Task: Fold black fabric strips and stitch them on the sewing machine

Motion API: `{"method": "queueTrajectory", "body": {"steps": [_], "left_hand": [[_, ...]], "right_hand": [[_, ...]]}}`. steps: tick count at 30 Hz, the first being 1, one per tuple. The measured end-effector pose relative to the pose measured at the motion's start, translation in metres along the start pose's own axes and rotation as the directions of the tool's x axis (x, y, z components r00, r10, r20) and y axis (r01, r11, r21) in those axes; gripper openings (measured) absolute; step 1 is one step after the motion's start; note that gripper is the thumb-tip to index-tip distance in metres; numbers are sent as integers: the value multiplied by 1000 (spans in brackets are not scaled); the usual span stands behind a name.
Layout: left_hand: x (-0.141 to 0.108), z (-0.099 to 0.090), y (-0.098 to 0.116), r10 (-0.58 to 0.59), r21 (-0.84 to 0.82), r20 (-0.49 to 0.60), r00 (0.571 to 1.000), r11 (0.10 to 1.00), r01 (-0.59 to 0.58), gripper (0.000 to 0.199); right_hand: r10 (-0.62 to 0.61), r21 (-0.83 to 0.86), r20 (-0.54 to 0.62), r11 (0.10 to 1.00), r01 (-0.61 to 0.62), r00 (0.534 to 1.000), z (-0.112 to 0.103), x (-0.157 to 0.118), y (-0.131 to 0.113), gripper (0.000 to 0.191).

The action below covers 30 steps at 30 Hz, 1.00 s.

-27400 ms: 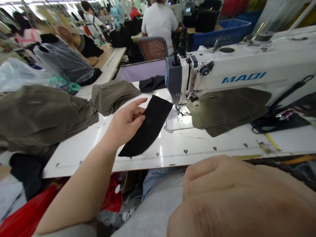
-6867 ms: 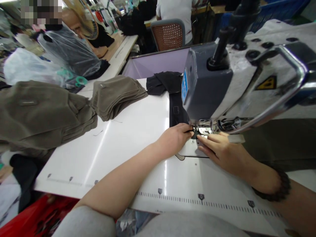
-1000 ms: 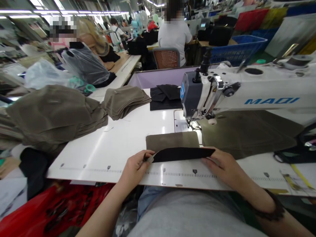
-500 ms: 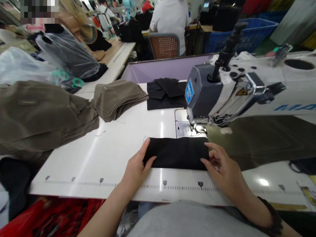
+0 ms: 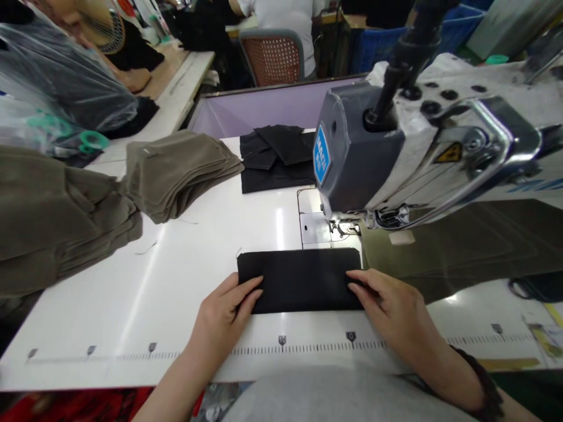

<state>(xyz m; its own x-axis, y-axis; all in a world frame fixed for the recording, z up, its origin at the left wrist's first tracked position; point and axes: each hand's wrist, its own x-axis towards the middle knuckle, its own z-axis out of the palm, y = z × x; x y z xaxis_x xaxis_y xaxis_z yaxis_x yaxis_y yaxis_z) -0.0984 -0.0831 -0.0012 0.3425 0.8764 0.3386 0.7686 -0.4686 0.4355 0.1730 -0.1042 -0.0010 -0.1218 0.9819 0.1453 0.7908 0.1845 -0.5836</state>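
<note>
A black rectangular fabric piece (image 5: 303, 281) lies flat on the white sewing table, just in front of the needle plate. My left hand (image 5: 226, 310) grips its left edge, thumb and fingers together on the cloth. At the right edge, my right hand (image 5: 387, 305) pinches the fabric between thumb and forefinger. The sewing machine head (image 5: 356, 152) stands beyond the cloth, to the right. Its presser foot (image 5: 347, 227) sits a little behind the fabric's far edge and does not touch it.
Stacks of brown-grey fabric pieces (image 5: 176, 170) lie on the left. Black cut pieces (image 5: 277, 155) rest behind the needle area. Olive fabric (image 5: 466, 240) spreads beneath the machine arm. A ruler scale (image 5: 316, 347) runs along the front edge. A person sits beyond, on a brown chair (image 5: 272, 58).
The view has tilted down and moved closer. The black fabric now lies flatter and straighter. My left hand has shifted from the upper left corner down along the left edge.
</note>
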Motion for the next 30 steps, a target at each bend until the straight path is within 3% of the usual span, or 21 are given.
{"method": "queueTrajectory", "body": {"steps": [19, 30], "left_hand": [[-1, -1, 1, -36, -1, 16, 999, 999, 36, 19], [1, -2, 5, -219, -78, 77, 973, 971, 225, 16]], "right_hand": [[32, -25, 32, 999, -31, 999, -1, 2, 0, 22], [-21, -134, 3, 991, 21, 1000, 6, -1, 13, 30]]}}
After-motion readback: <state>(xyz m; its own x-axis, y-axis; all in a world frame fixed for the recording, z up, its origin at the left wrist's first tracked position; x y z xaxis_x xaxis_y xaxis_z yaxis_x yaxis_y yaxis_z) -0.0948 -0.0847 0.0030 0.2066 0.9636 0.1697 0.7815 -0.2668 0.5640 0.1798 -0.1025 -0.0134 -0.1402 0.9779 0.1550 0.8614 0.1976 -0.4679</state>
